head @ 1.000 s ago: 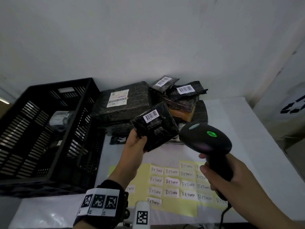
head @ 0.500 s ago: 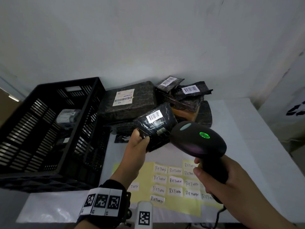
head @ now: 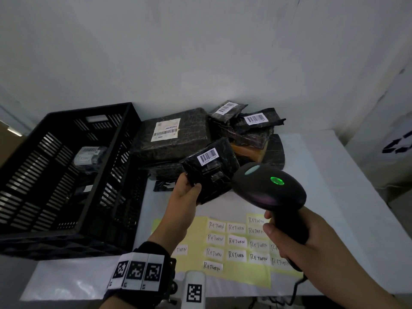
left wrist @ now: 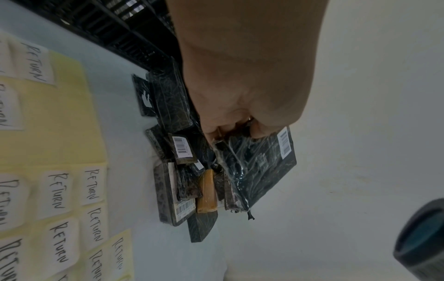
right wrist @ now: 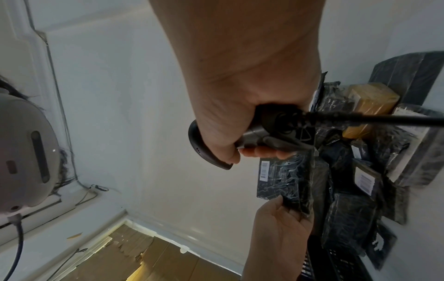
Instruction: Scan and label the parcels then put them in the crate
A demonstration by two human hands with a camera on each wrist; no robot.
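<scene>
Left hand [head: 182, 198] grips small black plastic-wrapped parcel [head: 211, 170] by its near corner, fingers clenched on the wrap, held above the white desk [head: 323, 175] with white barcode sticker [head: 207, 156] tilted up, presumably to face the reader. Right hand [head: 296, 239] clenched round handle of black handheld barcode scanner [head: 268, 186], head just beside the parcel, green lamp lit. Unscanned parcels piled behind; black slatted plastic crate [head: 44, 219] at left holds one parcel. Yellow sheet of handwritten RETURN labels [head: 236, 241] lies near, ready for labelling. Right wrist view alone shows scanner cable [right wrist: 384, 118]; left wrist view alone shows the fingers [left wrist: 260, 131] pressed into the wrap.
</scene>
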